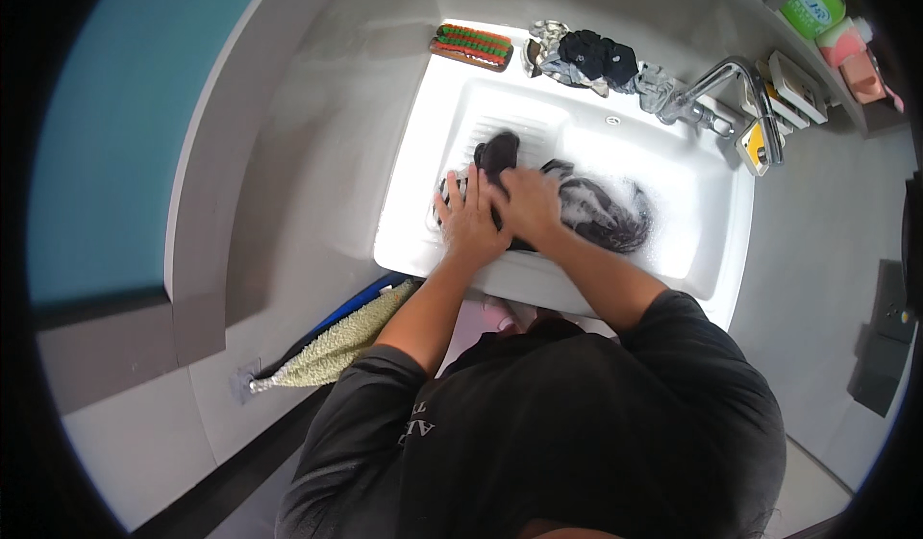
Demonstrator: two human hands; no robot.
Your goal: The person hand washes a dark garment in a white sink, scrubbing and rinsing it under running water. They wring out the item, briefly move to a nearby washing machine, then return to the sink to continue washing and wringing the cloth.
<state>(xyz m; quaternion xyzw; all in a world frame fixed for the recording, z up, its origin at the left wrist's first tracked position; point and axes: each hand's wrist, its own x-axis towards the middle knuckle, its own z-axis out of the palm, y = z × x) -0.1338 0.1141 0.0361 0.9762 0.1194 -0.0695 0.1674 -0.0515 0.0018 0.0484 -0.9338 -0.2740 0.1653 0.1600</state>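
Observation:
A white sink with a ribbed washboard slope on its left side lies in front of me. Dark wet cloth is bunched on the ribs. My left hand presses down on it, palm down with the fingers spread. Close beside it, my right hand has its fingers curled into the same cloth, slightly smeared by motion. More dark wet fabric, covered in suds, sits in the basin just right of my right hand. Whether the two pieces are joined cannot be seen.
A scrub brush with red and green bristles lies on the back rim. Beside it are crumpled scrunchies. A chrome faucet arches at the back right, near shelved bottles. A pale green towel hangs at the left.

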